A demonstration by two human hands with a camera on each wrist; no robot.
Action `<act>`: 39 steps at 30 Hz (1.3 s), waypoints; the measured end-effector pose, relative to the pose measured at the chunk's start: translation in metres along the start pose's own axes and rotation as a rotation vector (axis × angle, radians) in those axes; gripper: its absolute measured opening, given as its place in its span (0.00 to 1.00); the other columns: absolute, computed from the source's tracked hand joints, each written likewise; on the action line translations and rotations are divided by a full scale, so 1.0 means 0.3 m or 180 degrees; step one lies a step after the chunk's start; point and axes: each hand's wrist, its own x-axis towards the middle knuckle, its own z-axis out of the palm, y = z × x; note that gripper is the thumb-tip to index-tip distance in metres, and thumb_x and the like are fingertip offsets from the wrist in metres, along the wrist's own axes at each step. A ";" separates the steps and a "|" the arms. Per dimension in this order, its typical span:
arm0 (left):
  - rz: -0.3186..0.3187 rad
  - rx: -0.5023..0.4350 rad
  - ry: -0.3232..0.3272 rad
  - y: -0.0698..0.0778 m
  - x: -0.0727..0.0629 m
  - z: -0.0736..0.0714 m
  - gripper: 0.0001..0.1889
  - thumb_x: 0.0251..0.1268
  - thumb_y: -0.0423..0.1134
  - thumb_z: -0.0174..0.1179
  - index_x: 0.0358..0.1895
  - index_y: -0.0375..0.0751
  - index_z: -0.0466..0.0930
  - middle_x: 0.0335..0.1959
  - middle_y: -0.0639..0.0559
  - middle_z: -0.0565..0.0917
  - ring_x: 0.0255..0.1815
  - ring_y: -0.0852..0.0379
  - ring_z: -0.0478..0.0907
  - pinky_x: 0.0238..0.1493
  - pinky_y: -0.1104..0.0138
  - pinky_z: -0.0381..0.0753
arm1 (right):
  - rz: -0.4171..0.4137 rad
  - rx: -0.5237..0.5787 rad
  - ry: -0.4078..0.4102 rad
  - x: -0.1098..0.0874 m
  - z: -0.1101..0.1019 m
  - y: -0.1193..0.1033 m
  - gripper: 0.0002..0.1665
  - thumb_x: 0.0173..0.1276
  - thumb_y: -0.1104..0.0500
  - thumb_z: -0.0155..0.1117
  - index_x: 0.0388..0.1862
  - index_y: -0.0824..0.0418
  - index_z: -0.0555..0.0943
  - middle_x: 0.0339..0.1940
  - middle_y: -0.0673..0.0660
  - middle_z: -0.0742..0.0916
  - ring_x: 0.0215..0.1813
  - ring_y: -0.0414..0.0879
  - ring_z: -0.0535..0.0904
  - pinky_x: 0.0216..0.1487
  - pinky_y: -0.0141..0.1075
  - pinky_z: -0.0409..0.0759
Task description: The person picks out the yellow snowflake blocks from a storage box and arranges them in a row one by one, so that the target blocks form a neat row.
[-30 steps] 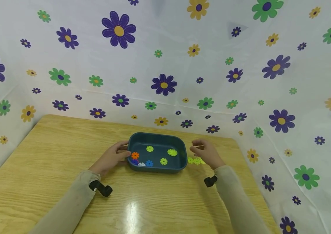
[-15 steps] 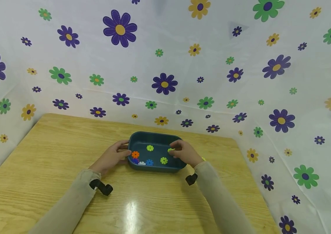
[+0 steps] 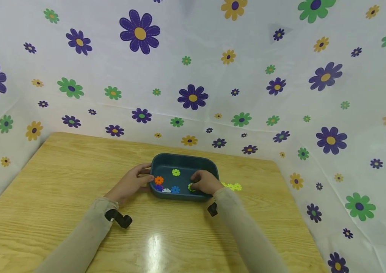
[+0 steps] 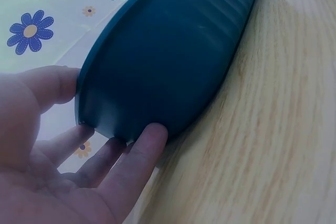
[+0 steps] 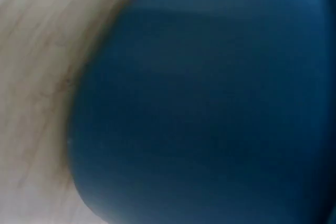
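A dark teal tray (image 3: 184,196) rests on the wooden table. My left hand (image 3: 131,183) holds its left end; in the left wrist view, the thumb is at the rim of the tray (image 4: 157,61) and the fingers (image 4: 149,142) lie against the outer wall. My right hand (image 3: 207,183) reaches inside the right half, fingers bent, thumb tip over a yellow-green snowflake disc (image 3: 190,187). I cannot tell whether it pinches that disc. Another yellow-green disc (image 3: 176,172) lies farther back. The right wrist view shows just the tray's blurred outer wall (image 5: 199,103).
In the tray's left front corner lie an orange disc (image 3: 159,180), a purple disc (image 3: 158,187), a white disc (image 3: 167,190) and a blue disc (image 3: 175,189). Yellow-green discs (image 3: 237,187) sit in a row on the table (image 3: 111,242), right of the tray. A flower-printed sheet (image 3: 165,76) hangs behind.
My right hand has moved left from beside the tray into it, first over the yellow-green discs near the right end, then to the nearer one. My left hand has stayed put.
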 end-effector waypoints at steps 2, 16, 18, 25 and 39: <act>0.0012 -0.0001 0.0000 -0.001 0.000 -0.002 0.33 0.79 0.40 0.60 0.81 0.44 0.59 0.74 0.33 0.66 0.67 0.37 0.74 0.60 0.49 0.84 | -0.0045 -0.0067 -0.0030 0.004 0.010 -0.001 0.15 0.65 0.60 0.76 0.49 0.61 0.84 0.44 0.54 0.86 0.46 0.47 0.82 0.57 0.47 0.82; 0.0039 -0.0001 -0.0017 0.009 -0.005 -0.006 0.33 0.79 0.40 0.59 0.81 0.43 0.58 0.75 0.33 0.66 0.67 0.38 0.75 0.60 0.49 0.84 | -0.0060 -0.0305 -0.0041 0.008 0.027 -0.044 0.12 0.63 0.58 0.79 0.40 0.58 0.83 0.38 0.51 0.85 0.41 0.45 0.80 0.51 0.44 0.83; 0.0035 0.0010 -0.0014 0.013 -0.007 -0.004 0.34 0.79 0.40 0.59 0.81 0.43 0.57 0.75 0.32 0.66 0.67 0.37 0.75 0.61 0.49 0.83 | -0.0046 -0.0291 -0.0032 0.007 0.026 -0.043 0.12 0.63 0.57 0.79 0.40 0.58 0.83 0.38 0.51 0.85 0.41 0.45 0.79 0.51 0.43 0.82; 0.0018 0.0017 -0.0015 0.017 -0.008 0.003 0.34 0.79 0.40 0.59 0.82 0.42 0.57 0.75 0.32 0.65 0.67 0.37 0.74 0.61 0.49 0.83 | -0.0060 -0.0102 -0.0014 0.002 0.025 -0.032 0.07 0.67 0.59 0.75 0.38 0.59 0.84 0.35 0.52 0.85 0.38 0.44 0.79 0.45 0.40 0.81; 0.0001 0.0001 -0.0025 0.007 -0.002 0.002 0.34 0.79 0.40 0.60 0.81 0.44 0.57 0.74 0.33 0.66 0.67 0.39 0.75 0.60 0.50 0.84 | -0.0092 0.0341 -0.0064 -0.005 0.021 -0.029 0.03 0.71 0.60 0.70 0.37 0.59 0.86 0.35 0.51 0.88 0.35 0.43 0.84 0.43 0.38 0.85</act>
